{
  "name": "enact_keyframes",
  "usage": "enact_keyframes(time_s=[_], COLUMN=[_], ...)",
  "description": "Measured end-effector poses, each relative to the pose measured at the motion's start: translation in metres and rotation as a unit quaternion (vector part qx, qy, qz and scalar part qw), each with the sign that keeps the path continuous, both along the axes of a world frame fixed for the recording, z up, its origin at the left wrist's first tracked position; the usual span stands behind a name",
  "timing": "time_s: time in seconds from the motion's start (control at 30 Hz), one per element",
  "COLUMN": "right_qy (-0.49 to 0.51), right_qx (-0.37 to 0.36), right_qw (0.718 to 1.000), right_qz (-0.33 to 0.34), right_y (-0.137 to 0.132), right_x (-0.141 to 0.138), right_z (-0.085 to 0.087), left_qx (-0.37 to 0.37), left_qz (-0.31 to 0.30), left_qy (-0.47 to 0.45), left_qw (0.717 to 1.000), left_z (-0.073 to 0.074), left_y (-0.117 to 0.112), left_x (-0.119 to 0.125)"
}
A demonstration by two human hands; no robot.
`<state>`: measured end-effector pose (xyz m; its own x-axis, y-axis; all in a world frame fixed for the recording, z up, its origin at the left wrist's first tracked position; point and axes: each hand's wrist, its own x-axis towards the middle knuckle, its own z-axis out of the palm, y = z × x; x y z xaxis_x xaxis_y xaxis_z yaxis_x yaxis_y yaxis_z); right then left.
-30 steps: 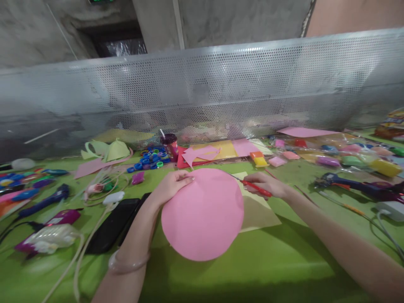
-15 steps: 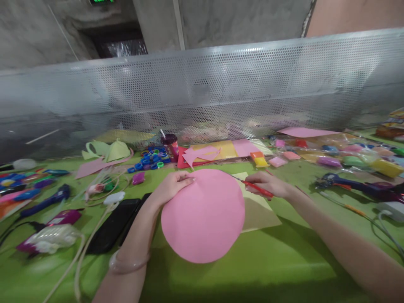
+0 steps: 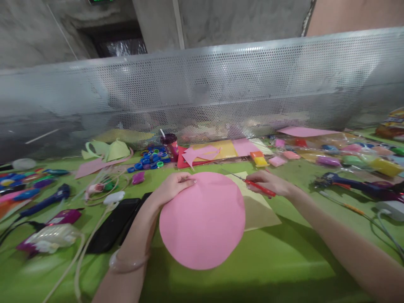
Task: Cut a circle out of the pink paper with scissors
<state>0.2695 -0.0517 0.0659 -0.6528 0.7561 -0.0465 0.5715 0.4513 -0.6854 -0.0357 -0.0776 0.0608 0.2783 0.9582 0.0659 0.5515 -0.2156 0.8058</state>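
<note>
A round sheet of pink paper (image 3: 202, 223) is pinched at its upper left edge by my left hand (image 3: 175, 186), thumb on top. My right hand (image 3: 268, 184) is closed on scissors (image 3: 260, 188) with red handles. Their metal blades point left, close to the upper right rim of the pink circle; whether they touch it I cannot tell. Behind the circle, on the right, a pale yellow sheet (image 3: 259, 212) lies on the green tabletop (image 3: 268, 269), partly covered by the circle.
Left of my forearm lie a black phone (image 3: 113, 227), cables and a blue glue gun (image 3: 50, 202). Farther back stand a dark cup with a straw (image 3: 171, 146), blue rings (image 3: 150, 160) and paper scraps (image 3: 200, 155). Clay packets (image 3: 328, 161) spread along the right, before a perforated metal panel (image 3: 202, 97).
The pink circle has shifted slightly down and toward me. The scissors have moved a little to the right, and their blades now show more clearly beyond the circle's rim.
</note>
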Motion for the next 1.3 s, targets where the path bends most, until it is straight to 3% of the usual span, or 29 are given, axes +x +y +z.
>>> enact_keyframes(time_s=[1.3], right_qy=[-0.006], right_qx=[-0.02], right_qw=[0.999], right_qz=[0.037], right_y=[0.0017], right_x=[-0.0032], right_z=[-0.005], left_qx=[-0.005], left_qz=[-0.019], left_qy=[-0.009], left_qw=[1.0], left_z=[0.0004], left_y=[-0.0012], left_x=[0.0016])
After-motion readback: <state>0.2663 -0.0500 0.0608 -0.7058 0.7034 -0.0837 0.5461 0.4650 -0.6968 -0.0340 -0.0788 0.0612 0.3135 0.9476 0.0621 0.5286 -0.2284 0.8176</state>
